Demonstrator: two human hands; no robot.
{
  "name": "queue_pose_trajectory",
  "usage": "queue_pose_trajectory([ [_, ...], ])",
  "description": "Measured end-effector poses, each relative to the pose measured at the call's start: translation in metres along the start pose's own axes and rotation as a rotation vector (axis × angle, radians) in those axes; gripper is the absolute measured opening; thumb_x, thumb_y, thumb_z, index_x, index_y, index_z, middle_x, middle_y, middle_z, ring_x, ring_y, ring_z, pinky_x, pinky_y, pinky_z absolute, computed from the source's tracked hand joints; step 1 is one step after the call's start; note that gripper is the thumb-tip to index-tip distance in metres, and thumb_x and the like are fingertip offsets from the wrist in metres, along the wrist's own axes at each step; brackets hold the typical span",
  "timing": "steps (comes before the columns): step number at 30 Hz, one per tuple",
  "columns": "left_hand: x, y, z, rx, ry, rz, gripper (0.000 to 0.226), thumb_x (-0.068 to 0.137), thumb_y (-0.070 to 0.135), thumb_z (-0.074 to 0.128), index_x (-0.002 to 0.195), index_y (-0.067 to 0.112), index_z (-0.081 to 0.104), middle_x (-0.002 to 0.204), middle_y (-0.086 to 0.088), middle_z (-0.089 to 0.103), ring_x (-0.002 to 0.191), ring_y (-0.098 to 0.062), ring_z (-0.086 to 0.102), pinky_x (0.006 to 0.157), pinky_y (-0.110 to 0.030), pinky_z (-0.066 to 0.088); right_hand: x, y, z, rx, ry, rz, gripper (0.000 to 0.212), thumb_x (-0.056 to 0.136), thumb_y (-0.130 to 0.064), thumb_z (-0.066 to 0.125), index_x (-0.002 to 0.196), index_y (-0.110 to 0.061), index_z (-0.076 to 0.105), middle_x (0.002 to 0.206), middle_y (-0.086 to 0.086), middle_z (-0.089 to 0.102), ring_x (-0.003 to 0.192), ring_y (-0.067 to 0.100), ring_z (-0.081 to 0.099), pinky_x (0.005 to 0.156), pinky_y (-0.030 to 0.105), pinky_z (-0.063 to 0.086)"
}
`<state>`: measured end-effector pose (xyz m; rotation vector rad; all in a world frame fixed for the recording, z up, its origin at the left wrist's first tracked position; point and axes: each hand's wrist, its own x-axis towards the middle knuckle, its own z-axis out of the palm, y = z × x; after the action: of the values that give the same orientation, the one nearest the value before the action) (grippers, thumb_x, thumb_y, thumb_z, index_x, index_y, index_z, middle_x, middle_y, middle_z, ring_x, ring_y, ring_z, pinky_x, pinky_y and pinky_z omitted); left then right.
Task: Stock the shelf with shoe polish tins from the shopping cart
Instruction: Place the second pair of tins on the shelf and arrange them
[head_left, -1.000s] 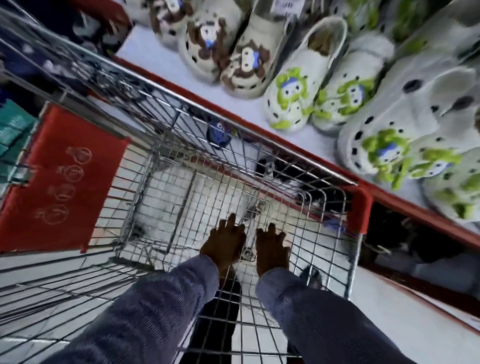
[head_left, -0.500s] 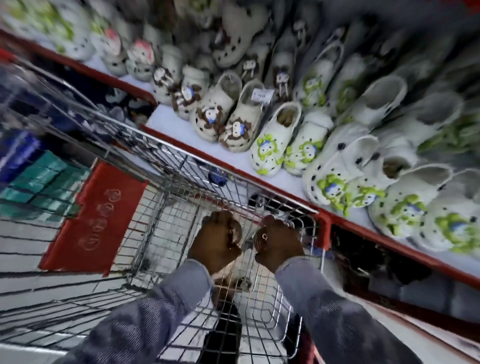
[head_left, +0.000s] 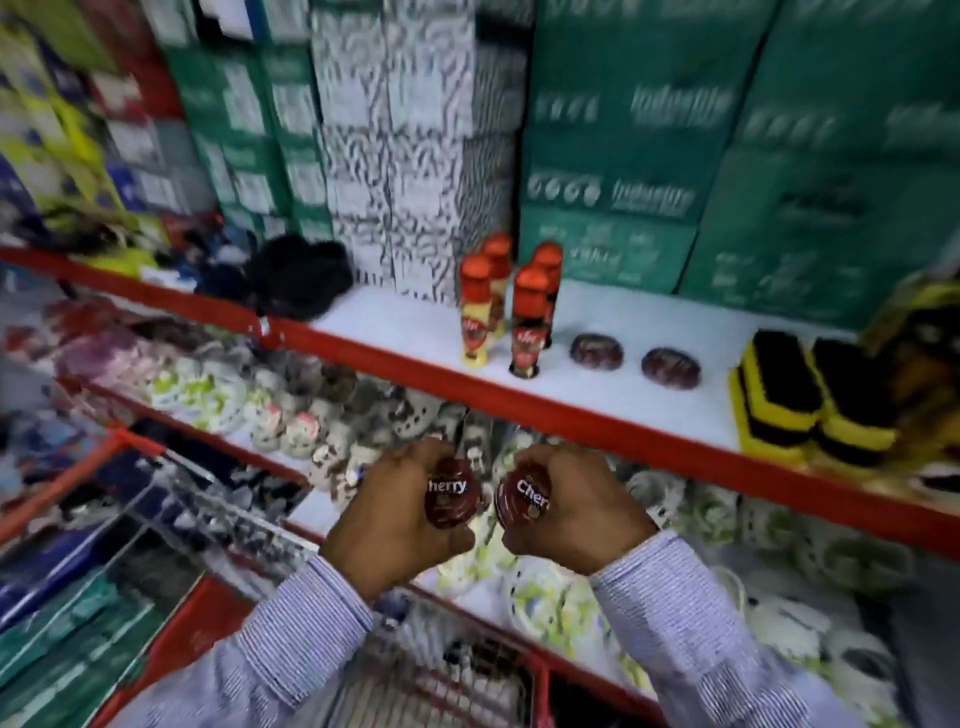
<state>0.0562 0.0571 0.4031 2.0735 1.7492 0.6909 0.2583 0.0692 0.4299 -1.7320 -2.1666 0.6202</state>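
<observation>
My left hand (head_left: 395, 519) grips a round dark-red shoe polish tin (head_left: 448, 498) with white lettering. My right hand (head_left: 576, 512) grips a second tin (head_left: 522, 501) of the same kind. Both hands are raised side by side in front of the red edge of the white shelf (head_left: 597, 426), a little below it. On that shelf lie two more dark-red tins (head_left: 596, 351) (head_left: 670, 367), flat and apart. The wire shopping cart (head_left: 441, 670) sits low in view under my arms, blurred.
Several orange-capped polish bottles (head_left: 527, 317) stand left of the shelf tins. Yellow and black shoe brushes (head_left: 810, 395) lie at the right. Green and patterned shoe boxes (head_left: 623, 156) are stacked behind. White clogs (head_left: 270, 410) fill the lower shelf.
Both hands came up out of the cart, each now holding a tin. The view has swung upward from the cart and clogs to the polish shelf.
</observation>
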Motion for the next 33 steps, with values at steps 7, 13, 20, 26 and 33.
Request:
queue_pose_trajectory([
  [7,0.06,0.09,-0.015,-0.093,0.024,0.142,0.072,0.061,0.034,0.086,0.127,0.025,0.06,0.109,0.011,0.073,0.096,-0.002,0.069,0.081,-0.012,0.05,0.009,0.034,-0.093,0.045,0.215,0.155,0.082,0.053,-0.045,0.088,0.126,-0.026,0.057,0.123,0.004,0.067,0.113,0.022,0.065,0.097,0.029,0.053],
  [13,0.14,0.131,0.013,-0.02,0.027,0.145,0.063,0.06,0.031,0.085,0.115,0.016,0.059,0.099,-0.001,0.077,0.095,-0.021,0.072,0.07,-0.02,0.048,0.044,0.073,-0.119,-0.016,0.287,0.291,0.059,0.056,-0.037,0.084,0.109,-0.017,0.067,0.116,0.009,0.07,0.108,0.028,0.067,0.089,0.033,0.056],
  [20,0.179,0.131,0.045,0.139,-0.055,0.135,0.059,0.062,0.048,0.068,0.113,0.02,0.053,0.101,-0.003,0.069,0.099,-0.03,0.071,0.081,-0.035,0.06,0.067,0.091,-0.102,-0.05,0.336,0.296,0.03,0.071,-0.035,0.062,0.094,-0.015,0.067,0.101,0.012,0.072,0.1,0.033,0.069,0.083,0.031,0.059],
  [26,0.19,0.12,0.053,0.081,-0.146,0.126,0.061,0.07,0.032,0.076,0.126,0.018,0.056,0.119,-0.007,0.072,0.113,-0.027,0.069,0.091,-0.022,0.053,0.077,0.102,-0.096,0.002,0.281,0.288,0.031,0.073,-0.031,0.066,0.101,-0.019,0.062,0.111,0.009,0.066,0.104,0.032,0.066,0.084,0.027,0.053],
  [33,0.22,0.141,0.054,0.114,-0.033,0.091,0.041,0.082,0.041,0.069,0.105,0.008,0.065,0.111,-0.022,0.07,0.107,-0.04,0.066,0.08,-0.034,0.053,0.1,0.11,-0.123,0.038,0.418,0.373,0.033,0.074,-0.031,0.075,0.102,-0.014,0.073,0.112,0.015,0.071,0.105,0.035,0.068,0.088,0.034,0.058],
])
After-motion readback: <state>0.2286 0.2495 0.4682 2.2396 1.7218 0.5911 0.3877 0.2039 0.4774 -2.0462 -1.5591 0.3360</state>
